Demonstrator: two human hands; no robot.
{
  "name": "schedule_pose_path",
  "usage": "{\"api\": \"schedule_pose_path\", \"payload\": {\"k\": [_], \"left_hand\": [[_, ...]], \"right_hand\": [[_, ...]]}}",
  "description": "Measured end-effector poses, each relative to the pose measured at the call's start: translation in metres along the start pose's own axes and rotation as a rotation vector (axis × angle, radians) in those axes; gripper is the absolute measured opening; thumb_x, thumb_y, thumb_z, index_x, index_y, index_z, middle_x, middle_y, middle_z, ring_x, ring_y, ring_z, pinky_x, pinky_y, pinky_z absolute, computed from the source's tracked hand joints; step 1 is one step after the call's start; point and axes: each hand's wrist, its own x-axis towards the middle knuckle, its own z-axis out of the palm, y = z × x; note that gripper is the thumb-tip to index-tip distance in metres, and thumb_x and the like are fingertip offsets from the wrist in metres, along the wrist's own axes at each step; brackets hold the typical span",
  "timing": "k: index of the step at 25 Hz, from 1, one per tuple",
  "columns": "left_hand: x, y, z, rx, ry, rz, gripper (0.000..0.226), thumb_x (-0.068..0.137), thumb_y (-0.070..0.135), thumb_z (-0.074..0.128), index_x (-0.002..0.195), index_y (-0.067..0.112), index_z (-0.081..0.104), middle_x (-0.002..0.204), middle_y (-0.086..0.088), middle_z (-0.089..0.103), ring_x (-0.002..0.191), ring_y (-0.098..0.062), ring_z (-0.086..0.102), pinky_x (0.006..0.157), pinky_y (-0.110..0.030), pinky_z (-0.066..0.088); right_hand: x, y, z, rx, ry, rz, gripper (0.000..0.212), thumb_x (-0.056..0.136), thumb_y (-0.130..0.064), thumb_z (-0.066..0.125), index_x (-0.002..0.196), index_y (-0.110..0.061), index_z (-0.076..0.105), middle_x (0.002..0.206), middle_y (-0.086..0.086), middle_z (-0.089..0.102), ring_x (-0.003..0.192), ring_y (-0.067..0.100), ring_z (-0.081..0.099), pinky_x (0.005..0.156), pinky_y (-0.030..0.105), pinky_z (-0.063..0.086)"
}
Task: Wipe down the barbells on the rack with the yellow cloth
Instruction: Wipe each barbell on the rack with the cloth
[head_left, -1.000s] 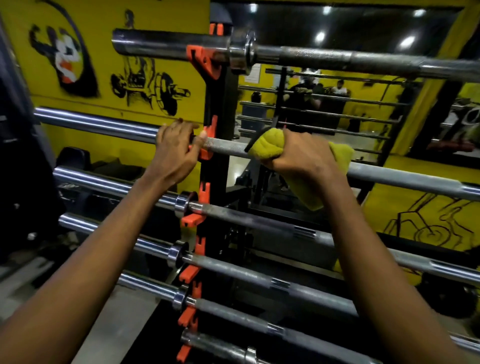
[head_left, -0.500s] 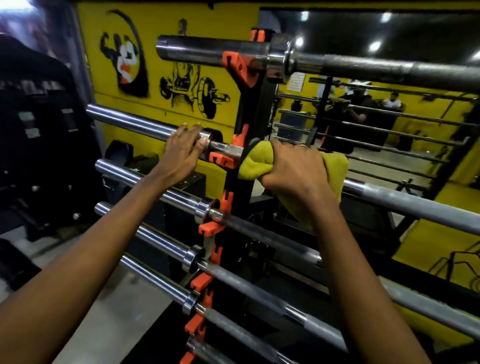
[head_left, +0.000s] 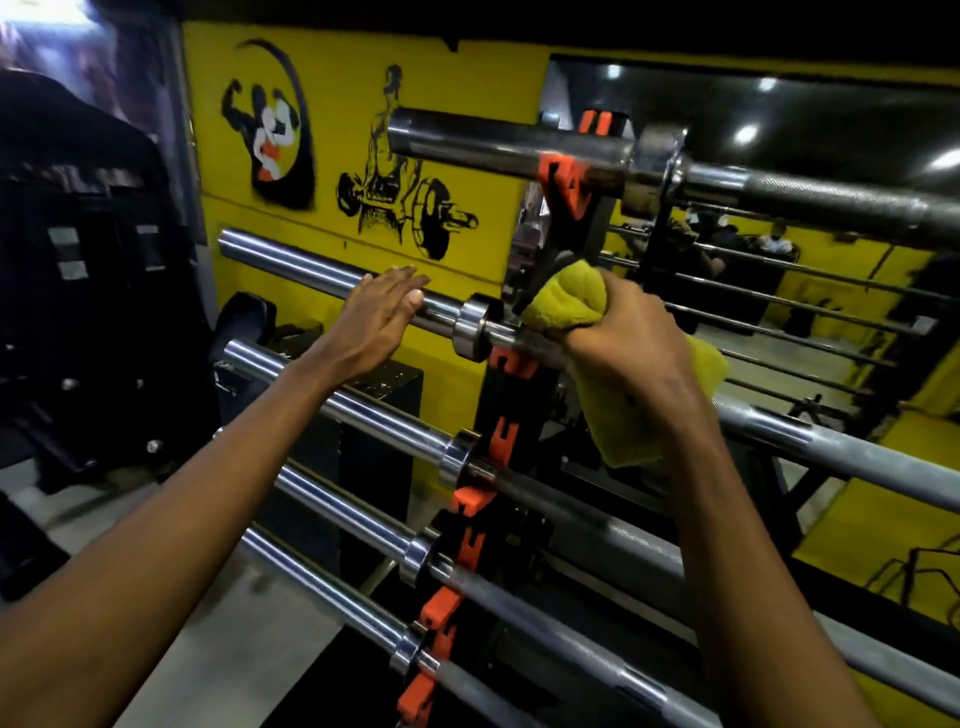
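Bare forearms, no sleeves, bare hands (head_left: 631, 340)

The rack (head_left: 511, 415) is a black upright post with orange hooks (head_left: 470, 501) stepping down its front face; each hook carries one barbell lying crosswise, sleeve end to the left; the top bar (head_left: 498, 148) sits highest, its collar just right of the post; the second bar (head_left: 291, 267) rests with its collar (head_left: 470, 327) just left of the post; three more bars (head_left: 363, 410) lie on lower hooks, parallel, well apart, collars close against the post; the lowest hooks run out of view at the bottom edge.
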Motion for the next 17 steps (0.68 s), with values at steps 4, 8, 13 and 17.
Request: {"api": "schedule_pose_path", "payload": {"k": [4, 8, 13, 17], "left_hand": [[0.002, -0.056, -0.019, 0.088, 0.082, -0.073, 0.06, 0.101, 0.049, 0.015, 0.149, 0.018, 0.035, 0.158, -0.01, 0.026, 0.148, -0.022, 0.013, 0.118, -0.042, 0.001], [0.014, -0.112, -0.05, 0.172, 0.029, -0.147, 0.057, 0.102, 0.047, 0.013, 0.147, 0.024, 0.037, 0.157, -0.012, 0.027, 0.148, -0.027, 0.013, 0.117, -0.047, 0.0], [0.017, -0.142, -0.045, 0.124, -0.003, -0.065, 0.064, 0.096, 0.056, 0.007, 0.148, 0.033, 0.035, 0.153, -0.007, 0.034, 0.145, -0.027, 0.018, 0.116, -0.049, 0.007], [0.018, -0.155, -0.045, 0.106, 0.051, 0.018, 0.053, 0.101, 0.049, 0.012, 0.145, 0.033, 0.039, 0.145, -0.004, 0.042, 0.141, -0.023, 0.025, 0.117, -0.047, 0.009]], "right_hand": [[0.013, -0.046, 0.012, -0.094, 0.047, -0.064, 0.047, 0.078, -0.043, 0.066, 0.121, -0.026, 0.058, 0.1, 0.0, 0.068, 0.086, 0.027, 0.061, 0.079, 0.038, 0.051], [0.05, -0.087, 0.066, -0.36, -0.167, 0.004, 0.045, 0.083, -0.052, 0.064, 0.11, -0.017, 0.056, 0.096, 0.0, 0.06, 0.088, 0.024, 0.058, 0.085, 0.039, 0.048], [0.09, -0.122, 0.129, -0.468, -0.114, 0.038, 0.039, 0.088, -0.053, 0.053, 0.07, -0.018, 0.053, 0.073, -0.001, 0.056, 0.078, 0.024, 0.057, 0.071, 0.033, 0.037], [0.103, -0.127, 0.147, -0.408, -0.083, 0.092, 0.081, 0.088, -0.07, 0.051, 0.134, -0.004, 0.043, 0.119, 0.011, 0.059, 0.1, 0.032, 0.061, 0.082, 0.041, 0.046]]}}
